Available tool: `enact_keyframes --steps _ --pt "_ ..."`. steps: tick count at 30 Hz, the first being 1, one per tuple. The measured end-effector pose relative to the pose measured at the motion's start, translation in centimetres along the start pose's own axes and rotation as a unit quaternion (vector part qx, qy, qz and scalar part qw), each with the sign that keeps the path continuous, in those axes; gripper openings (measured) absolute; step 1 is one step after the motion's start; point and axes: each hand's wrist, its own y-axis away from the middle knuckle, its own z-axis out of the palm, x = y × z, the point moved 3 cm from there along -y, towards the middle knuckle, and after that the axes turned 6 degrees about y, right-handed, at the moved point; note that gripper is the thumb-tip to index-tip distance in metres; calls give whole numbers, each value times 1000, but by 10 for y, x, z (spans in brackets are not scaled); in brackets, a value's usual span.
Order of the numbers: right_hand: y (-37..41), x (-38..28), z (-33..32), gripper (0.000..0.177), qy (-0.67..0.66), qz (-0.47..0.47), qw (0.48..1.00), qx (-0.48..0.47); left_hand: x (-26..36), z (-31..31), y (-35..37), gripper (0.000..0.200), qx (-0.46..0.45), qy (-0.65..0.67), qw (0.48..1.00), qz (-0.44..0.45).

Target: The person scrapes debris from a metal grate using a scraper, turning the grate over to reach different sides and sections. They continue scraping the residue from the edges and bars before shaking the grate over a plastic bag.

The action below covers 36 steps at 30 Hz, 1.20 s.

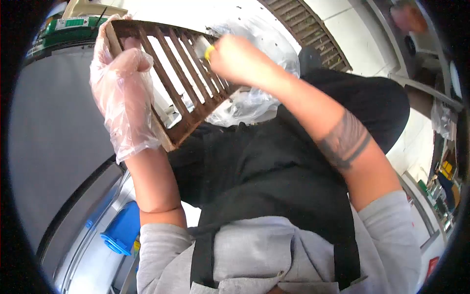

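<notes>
A brown, dirt-crusted slatted grate [195, 117] is tilted up in front of me above my lap. My left hand [125, 78], in a clear plastic glove, grips its left side rail, with fingers curled round the edge. Bare and closed, my right hand [242, 60] is at the upper right of the slats. From its fist sticks a small scraper-like tool [201, 47] with a yellow part at the fingers and a pale, blurred head against the slats. Behind the grate lies a crumpled clear plastic bag [259, 104], partly hidden by it.
Another slatted grate [306, 27] lies on the white tiled floor [342, 29], where dark crumbs are scattered. A grey panel [58, 122] stands close on my left. A blue plastic container [122, 228] is at lower left, and shelving [435, 235] with small items on the right.
</notes>
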Motion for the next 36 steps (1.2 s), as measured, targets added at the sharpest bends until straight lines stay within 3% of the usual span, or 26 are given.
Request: enact_keyframes --steps 4,5,6,7,10,12,14,19,21,25,30,34,36 --pt "-25 13 9 36 -11 47 998 45 3 -5 0 52 14 -83 996 -26" --pt "-17 28 13 36 -198 117 972 38 -2 -8 0 53 5 -20 1000 -23" --pt "-12 43 19 36 -375 181 909 28 -6 -10 -1 54 -1 43 999 -19" --pt "-2 50 19 35 -444 183 875 57 -9 -13 -4 61 2 45 999 -26" --pt "7 60 25 33 -370 183 911 19 -14 -16 -5 66 12 102 994 -34" --pt "7 50 35 34 -343 167 924 17 -13 -17 -4 67 18 69 997 -39" --pt "0 38 40 35 -239 42 967 80 -12 -17 -2 66 5 48 998 -40" --pt "-12 22 43 35 -168 71 981 65 -14 -19 -5 75 -23 102 992 -66" --pt "-20 13 43 34 -93 74 988 97 -24 -21 -9 68 -5 96 994 -48" --pt "-18 -1 38 37 -97 80 988 95 -23 -32 -11 64 2 51 998 -31" --pt "-21 13 58 30 -111 59 977 170 -20 -28 -8 69 20 85 995 -43" --pt "-18 23 68 31 -108 50 980 162 -17 -27 -7 71 12 98 994 -51" --pt "-23 34 79 32 -136 -10 966 219 -21 -30 -11 70 6 98 994 -52"
